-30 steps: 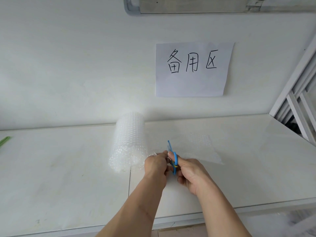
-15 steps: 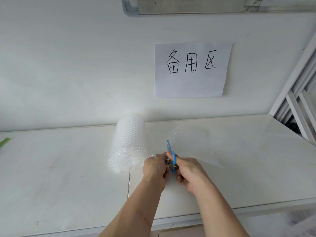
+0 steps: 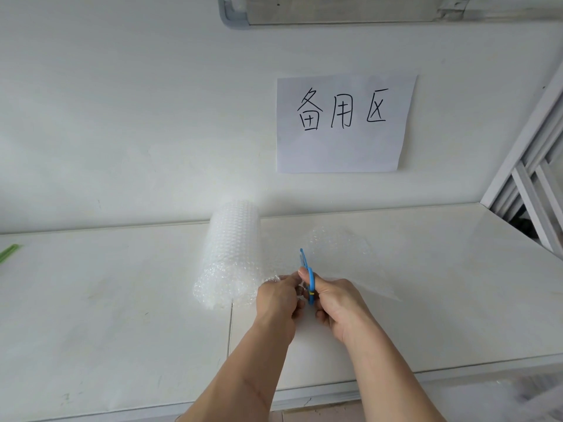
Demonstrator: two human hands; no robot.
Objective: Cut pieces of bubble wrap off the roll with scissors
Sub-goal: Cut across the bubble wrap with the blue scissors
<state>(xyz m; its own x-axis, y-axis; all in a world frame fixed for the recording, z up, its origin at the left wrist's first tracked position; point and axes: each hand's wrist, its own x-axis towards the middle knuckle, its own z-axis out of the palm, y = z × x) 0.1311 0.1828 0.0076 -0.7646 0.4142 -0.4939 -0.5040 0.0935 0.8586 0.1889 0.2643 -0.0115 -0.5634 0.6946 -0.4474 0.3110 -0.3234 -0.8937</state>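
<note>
A roll of clear bubble wrap (image 3: 231,251) lies on the white table (image 3: 106,300), its axis running away from me. A loose sheet of bubble wrap (image 3: 341,254) spreads from the roll to the right, its far part lifted off the table. My right hand (image 3: 341,306) holds small blue scissors (image 3: 307,277), blades pointing away from me into the sheet's near edge. My left hand (image 3: 278,300) pinches the sheet's near edge just left of the scissors, right beside the roll's near end.
A paper sign (image 3: 344,123) with handwritten characters hangs on the wall behind. A white metal rack (image 3: 536,190) stands at the right end of the table. A green object (image 3: 9,252) pokes in at the far left edge. A seam (image 3: 230,330) splits the tabletop.
The far part of the loose sheet has risen off the table and bulged upward. Both hands and the scissors have stayed almost in place.
</note>
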